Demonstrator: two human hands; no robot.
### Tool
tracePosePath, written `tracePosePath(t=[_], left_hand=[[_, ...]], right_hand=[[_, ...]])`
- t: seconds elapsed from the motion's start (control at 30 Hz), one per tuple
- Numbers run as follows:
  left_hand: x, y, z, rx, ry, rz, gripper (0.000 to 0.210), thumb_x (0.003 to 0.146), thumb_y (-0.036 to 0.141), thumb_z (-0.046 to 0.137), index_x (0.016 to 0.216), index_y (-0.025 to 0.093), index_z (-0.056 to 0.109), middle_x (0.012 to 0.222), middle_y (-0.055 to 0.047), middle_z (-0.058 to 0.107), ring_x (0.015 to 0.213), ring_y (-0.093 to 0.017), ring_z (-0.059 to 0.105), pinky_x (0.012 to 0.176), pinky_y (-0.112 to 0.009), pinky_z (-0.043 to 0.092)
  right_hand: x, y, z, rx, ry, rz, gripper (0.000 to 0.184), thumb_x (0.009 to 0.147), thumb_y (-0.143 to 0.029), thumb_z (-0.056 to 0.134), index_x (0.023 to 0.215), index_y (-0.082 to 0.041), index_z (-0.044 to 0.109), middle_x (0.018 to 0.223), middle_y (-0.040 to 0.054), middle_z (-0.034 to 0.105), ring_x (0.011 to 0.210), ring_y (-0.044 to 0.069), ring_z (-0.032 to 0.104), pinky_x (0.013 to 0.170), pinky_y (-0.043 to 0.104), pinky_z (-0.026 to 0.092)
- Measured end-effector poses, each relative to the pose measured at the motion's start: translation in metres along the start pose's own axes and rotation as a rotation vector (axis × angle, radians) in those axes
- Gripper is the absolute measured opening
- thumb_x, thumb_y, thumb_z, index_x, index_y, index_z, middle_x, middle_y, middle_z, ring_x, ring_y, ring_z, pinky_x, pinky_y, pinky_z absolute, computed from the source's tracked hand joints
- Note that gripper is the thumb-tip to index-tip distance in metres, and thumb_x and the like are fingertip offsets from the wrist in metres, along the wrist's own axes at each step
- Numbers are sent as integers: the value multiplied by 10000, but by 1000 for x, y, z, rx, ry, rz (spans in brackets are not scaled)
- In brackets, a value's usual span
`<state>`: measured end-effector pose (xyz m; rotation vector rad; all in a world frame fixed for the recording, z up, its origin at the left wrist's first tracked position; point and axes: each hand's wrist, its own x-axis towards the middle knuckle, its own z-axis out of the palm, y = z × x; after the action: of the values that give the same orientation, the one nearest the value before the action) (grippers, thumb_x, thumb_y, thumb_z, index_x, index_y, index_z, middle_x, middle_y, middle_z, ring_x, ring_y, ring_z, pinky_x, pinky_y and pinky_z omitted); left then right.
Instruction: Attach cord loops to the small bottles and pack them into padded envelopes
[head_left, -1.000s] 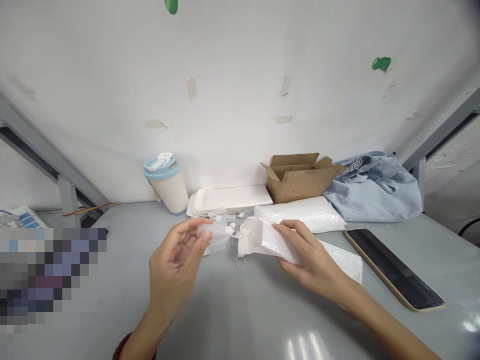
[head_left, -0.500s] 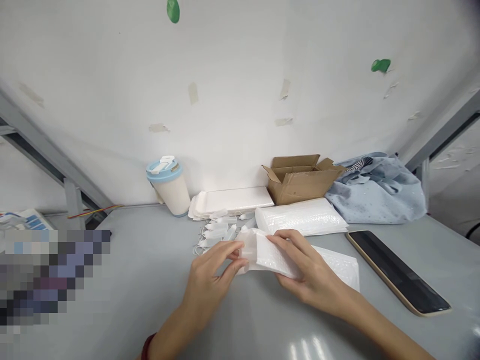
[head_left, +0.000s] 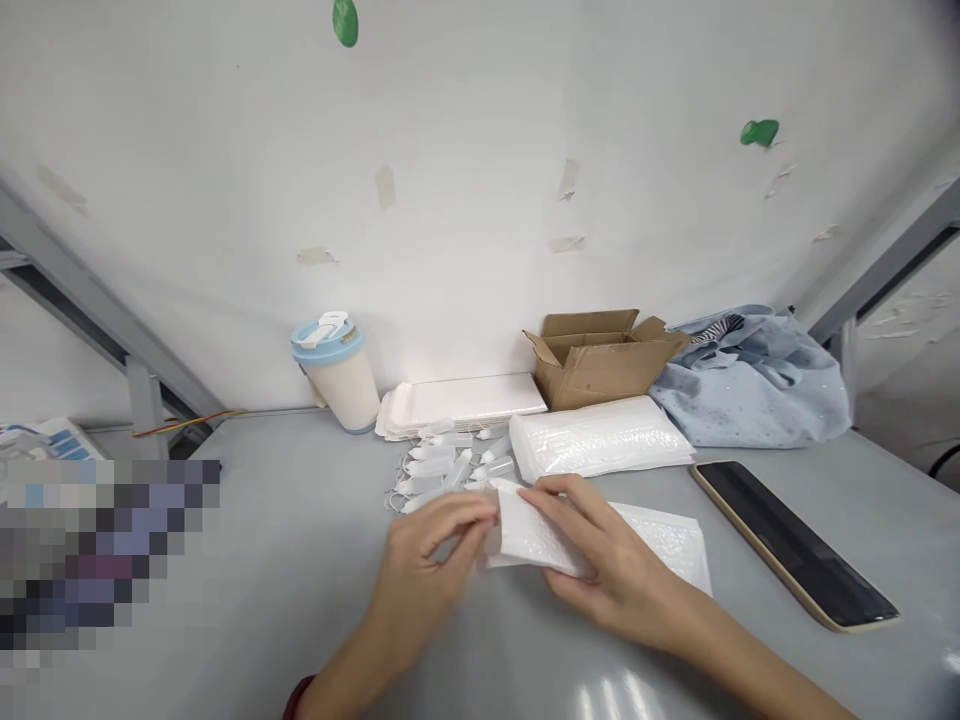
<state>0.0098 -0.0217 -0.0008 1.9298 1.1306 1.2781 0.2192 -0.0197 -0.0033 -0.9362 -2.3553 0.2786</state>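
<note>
My right hand (head_left: 600,545) grips a white bubble mailer (head_left: 664,535) from the right, thumb below and fingers on top. The mailer's open end faces left. At that mouth my left hand (head_left: 439,550) has thumb and fingertips pinched together; whatever lies between them is hidden. Just beyond the left hand, several small translucent bottles (head_left: 433,467) with pointed tips and thin loops lie in a loose group. Another stack of bubble mailers (head_left: 604,440) rests behind the right hand.
Flat white packets (head_left: 469,398) lie against the wall. A cup with a blue lid (head_left: 337,375) stands to their left, an open cardboard box (head_left: 607,370) to their right. Blue-grey fabric (head_left: 754,390) is heaped at the back right, and a phone (head_left: 795,545) lies at the right.
The translucent piece between my left fingertips at the mailer's mouth no longer shows. The mailer and right hand have shifted slightly left and down, uncovering more bottles.
</note>
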Motion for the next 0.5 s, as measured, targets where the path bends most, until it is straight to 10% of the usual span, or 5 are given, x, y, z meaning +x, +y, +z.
tracePosePath(t=[0.17, 0.37, 0.5], left_hand=[[7, -3, -17, -183, 282, -370, 222, 754, 285, 663, 959, 211, 623, 1008, -34, 629, 867, -144, 600, 761, -233, 501], [12, 0, -18, -501, -271, -710, 376, 705, 274, 689, 1060, 175, 610, 1002, -64, 661, 934, -202, 604, 770, -270, 483], [3, -3, 0, -433, -329, -799, 225, 635, 216, 701, 842, 144, 653, 721, 2, 636, 676, -146, 568, 579, -211, 434]], right_hand=[[1, 5, -10, 11, 49, 37, 589, 777, -120, 499, 1345, -184, 361, 1203, 134, 425, 1112, 218, 477, 885, 344, 476], [-1, 0, -6, -6, 5, -44, 596, 761, -116, 496, 1341, -145, 361, 1192, 147, 428, 1101, 231, 465, 874, 354, 478], [-2, -6, 1, -99, -47, -179, 604, 726, -107, 500, 1317, -73, 383, 1164, 179, 469, 1057, 268, 470, 850, 420, 475]])
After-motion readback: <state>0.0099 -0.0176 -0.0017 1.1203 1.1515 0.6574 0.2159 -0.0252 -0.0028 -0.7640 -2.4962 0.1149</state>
